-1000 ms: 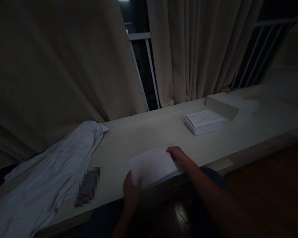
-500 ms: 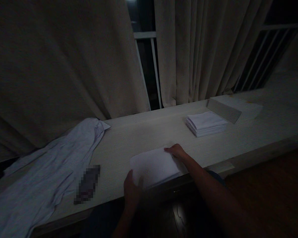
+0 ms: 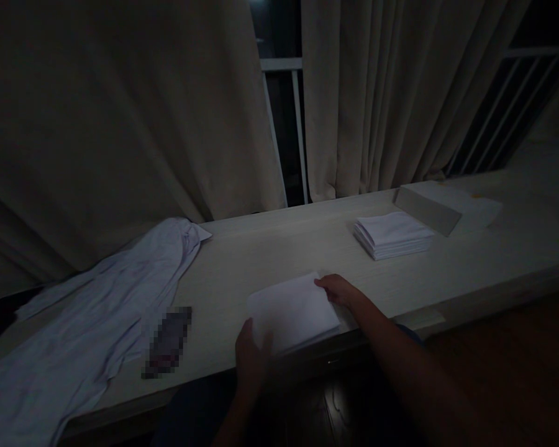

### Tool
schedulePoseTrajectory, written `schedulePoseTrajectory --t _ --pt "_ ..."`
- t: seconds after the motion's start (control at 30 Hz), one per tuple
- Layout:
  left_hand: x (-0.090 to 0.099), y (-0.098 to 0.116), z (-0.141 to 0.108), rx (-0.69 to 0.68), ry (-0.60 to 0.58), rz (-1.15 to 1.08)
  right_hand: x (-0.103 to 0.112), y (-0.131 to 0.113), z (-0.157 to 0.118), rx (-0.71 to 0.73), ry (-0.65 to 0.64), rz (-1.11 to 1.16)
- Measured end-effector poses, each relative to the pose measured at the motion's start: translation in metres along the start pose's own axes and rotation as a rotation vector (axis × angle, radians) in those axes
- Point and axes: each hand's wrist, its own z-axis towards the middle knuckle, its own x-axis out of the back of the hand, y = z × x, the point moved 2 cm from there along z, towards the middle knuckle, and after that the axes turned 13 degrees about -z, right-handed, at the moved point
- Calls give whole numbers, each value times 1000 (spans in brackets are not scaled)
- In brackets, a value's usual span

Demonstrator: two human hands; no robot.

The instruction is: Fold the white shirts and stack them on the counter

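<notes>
A folded white cloth [image 3: 293, 310] lies at the front edge of the pale table [image 3: 261, 254], its near side slightly over the edge. My left hand [image 3: 251, 354] grips its left front corner, thumb and fingers on either side of the fabric. At the far right corner, my right hand [image 3: 338, 289] holds the cloth between thumb and fingers. The undersides of both hands are hidden in the dim light. To the right and farther back sits a neat stack of folded white cloths [image 3: 394, 236].
Loose white fabric [image 3: 97, 323] spreads over the table's left end. A blurred dark object [image 3: 168, 343] lies beside it. Behind the stack are a grey panel [image 3: 426, 211] and a white item [image 3: 475, 208]. Curtains [image 3: 190, 112] hang along the back.
The view has shifted slightly, so the table and its objects appear a little farther right. Both hands keep their hold on the folded cloth, which looks almost unchanged.
</notes>
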Motion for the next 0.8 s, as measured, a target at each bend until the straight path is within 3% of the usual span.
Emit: schedulePoseTrajectory --t 0.27,0.53,0.67,0.73,0.8 --pt "0 3 0 -32 18 17 5 12 13 42 176 -150" --pt "1 2 1 -103 -18 57 3 19 -5 145 413 -382" --pt "5 32 3 -280 -39 205 14 -8 -19 318 522 -498" --pt "-4 60 2 -417 -132 256 12 -25 -28 490 539 -631" --pt "-22 89 -3 -583 -298 270 3 -33 -36 649 480 -776"
